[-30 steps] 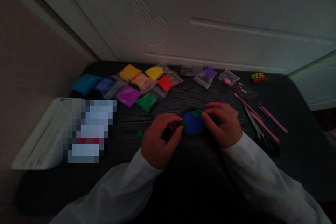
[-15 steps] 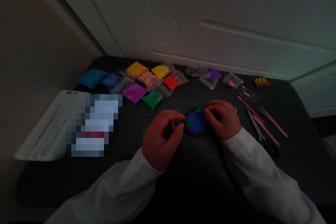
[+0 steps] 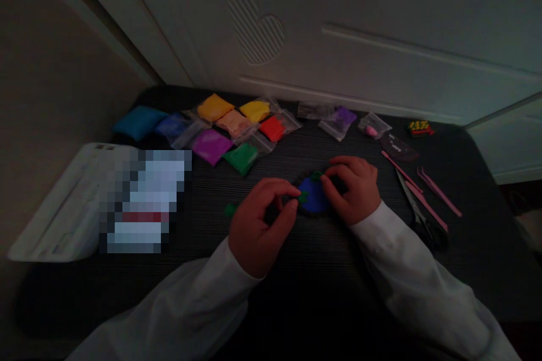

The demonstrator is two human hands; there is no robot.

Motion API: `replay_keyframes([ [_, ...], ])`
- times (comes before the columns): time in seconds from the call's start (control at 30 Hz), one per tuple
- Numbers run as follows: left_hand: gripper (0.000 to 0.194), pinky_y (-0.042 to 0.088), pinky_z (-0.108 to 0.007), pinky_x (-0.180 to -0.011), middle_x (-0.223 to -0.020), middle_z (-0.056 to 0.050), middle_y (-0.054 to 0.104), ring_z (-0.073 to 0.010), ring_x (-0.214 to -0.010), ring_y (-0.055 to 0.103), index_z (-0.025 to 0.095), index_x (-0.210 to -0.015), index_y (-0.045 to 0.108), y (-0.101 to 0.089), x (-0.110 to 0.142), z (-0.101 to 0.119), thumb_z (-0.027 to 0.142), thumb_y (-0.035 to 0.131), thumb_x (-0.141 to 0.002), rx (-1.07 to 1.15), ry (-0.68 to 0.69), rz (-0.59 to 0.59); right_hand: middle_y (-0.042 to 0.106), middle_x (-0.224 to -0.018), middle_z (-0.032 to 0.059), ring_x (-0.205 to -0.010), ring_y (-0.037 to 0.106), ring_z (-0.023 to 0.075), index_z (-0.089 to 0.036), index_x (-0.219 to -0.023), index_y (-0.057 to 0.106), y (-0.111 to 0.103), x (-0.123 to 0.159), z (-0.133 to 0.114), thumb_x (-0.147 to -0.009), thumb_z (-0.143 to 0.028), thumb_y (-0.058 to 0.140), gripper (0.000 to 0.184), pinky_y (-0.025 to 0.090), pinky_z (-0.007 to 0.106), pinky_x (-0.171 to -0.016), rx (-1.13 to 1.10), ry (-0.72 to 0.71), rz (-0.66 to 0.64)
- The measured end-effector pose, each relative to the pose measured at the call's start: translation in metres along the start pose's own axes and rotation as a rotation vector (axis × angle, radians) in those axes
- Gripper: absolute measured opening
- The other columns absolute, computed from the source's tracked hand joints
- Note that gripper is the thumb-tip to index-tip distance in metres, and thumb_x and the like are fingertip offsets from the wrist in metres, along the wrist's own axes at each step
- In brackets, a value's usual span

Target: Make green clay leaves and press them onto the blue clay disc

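Observation:
A blue clay disc (image 3: 314,196) with a dark, bumpy rim lies on the black table between my hands. My left hand (image 3: 265,223) is curled at its left edge, thumb and index finger closing on the rim beside a small green clay leaf (image 3: 303,198). At the disc's upper right, my right hand (image 3: 351,189) pinches another green clay leaf (image 3: 317,175) against the edge; its palm hides the right part of the disc. A green clay lump (image 3: 230,210) sits just left of my left hand.
Bags of coloured clay, among them a green bag (image 3: 240,158) and a purple bag (image 3: 212,146), lie along the back. Scissors (image 3: 417,208) and pink tweezers (image 3: 440,192) rest at right. A blurred-out screen (image 3: 148,197) and a white case (image 3: 71,208) stand at left.
The view has shifted slightly. My right hand has moved a little left along with its pinch, closer to my left hand. My left hand stays at the disc's left edge.

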State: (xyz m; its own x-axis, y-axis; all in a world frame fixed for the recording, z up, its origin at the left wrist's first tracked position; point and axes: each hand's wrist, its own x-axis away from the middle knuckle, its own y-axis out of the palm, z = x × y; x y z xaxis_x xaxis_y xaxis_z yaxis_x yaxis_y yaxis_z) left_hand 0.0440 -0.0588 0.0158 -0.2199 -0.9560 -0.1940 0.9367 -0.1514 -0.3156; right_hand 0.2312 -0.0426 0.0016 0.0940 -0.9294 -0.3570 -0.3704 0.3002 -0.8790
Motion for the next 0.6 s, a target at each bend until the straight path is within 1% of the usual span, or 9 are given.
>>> replay_keyframes([
  [0.17,0.016,0.043,-0.029,-0.073,-0.092,-0.004,0.054,-0.0146,-0.082,0.052,0.019,-0.087,0.056,0.000,0.000,0.001,0.013,0.052,-0.073,0.006,-0.007,-0.001,0.061,-0.092,0.0054,-0.091,0.052,0.0216,-0.020,-0.071,0.059,0.004,-0.003,0.005,-0.072,-0.032,0.054,0.012,0.034,0.040,-0.080,-0.078,0.045,0.042],
  [0.27,0.015,0.043,-0.030,-0.074,-0.091,-0.004,0.054,-0.0147,-0.082,0.052,0.019,-0.087,0.056,-0.001,0.000,0.001,0.013,0.051,-0.074,0.013,-0.008,-0.002,0.061,-0.092,0.0058,-0.091,0.054,0.0207,-0.020,-0.075,0.060,0.005,-0.003,0.010,-0.074,-0.031,0.053,0.013,0.037,0.040,-0.081,-0.134,0.068,0.040],
  [0.47,0.016,0.044,-0.029,-0.074,-0.091,-0.003,0.054,-0.0145,-0.083,0.052,0.019,-0.087,0.055,-0.001,-0.001,0.001,0.012,0.051,-0.074,0.032,-0.001,0.021,0.060,-0.089,0.0057,-0.088,0.055,0.0180,-0.020,-0.079,0.060,0.000,0.000,0.019,-0.078,-0.025,0.047,0.014,0.041,0.037,-0.080,-0.298,0.095,0.075],
  [0.53,0.015,0.044,-0.029,-0.074,-0.091,-0.003,0.054,-0.0144,-0.083,0.052,0.019,-0.087,0.055,-0.001,-0.001,0.001,0.012,0.051,-0.074,0.033,0.000,0.023,0.059,-0.092,0.0058,-0.090,0.054,0.0188,-0.020,-0.081,0.059,-0.003,0.001,0.019,-0.076,-0.026,0.049,0.012,0.041,0.037,-0.081,-0.295,0.076,0.057],
  [0.6,0.015,0.044,-0.029,-0.075,-0.091,-0.003,0.054,-0.0142,-0.083,0.052,0.019,-0.087,0.055,-0.002,-0.001,0.002,0.012,0.051,-0.074,0.032,-0.001,0.020,0.059,-0.095,0.0065,-0.093,0.053,0.0204,-0.020,-0.083,0.059,-0.005,0.002,0.016,-0.073,-0.028,0.054,0.014,0.040,0.040,-0.083,-0.249,0.051,0.028],
])
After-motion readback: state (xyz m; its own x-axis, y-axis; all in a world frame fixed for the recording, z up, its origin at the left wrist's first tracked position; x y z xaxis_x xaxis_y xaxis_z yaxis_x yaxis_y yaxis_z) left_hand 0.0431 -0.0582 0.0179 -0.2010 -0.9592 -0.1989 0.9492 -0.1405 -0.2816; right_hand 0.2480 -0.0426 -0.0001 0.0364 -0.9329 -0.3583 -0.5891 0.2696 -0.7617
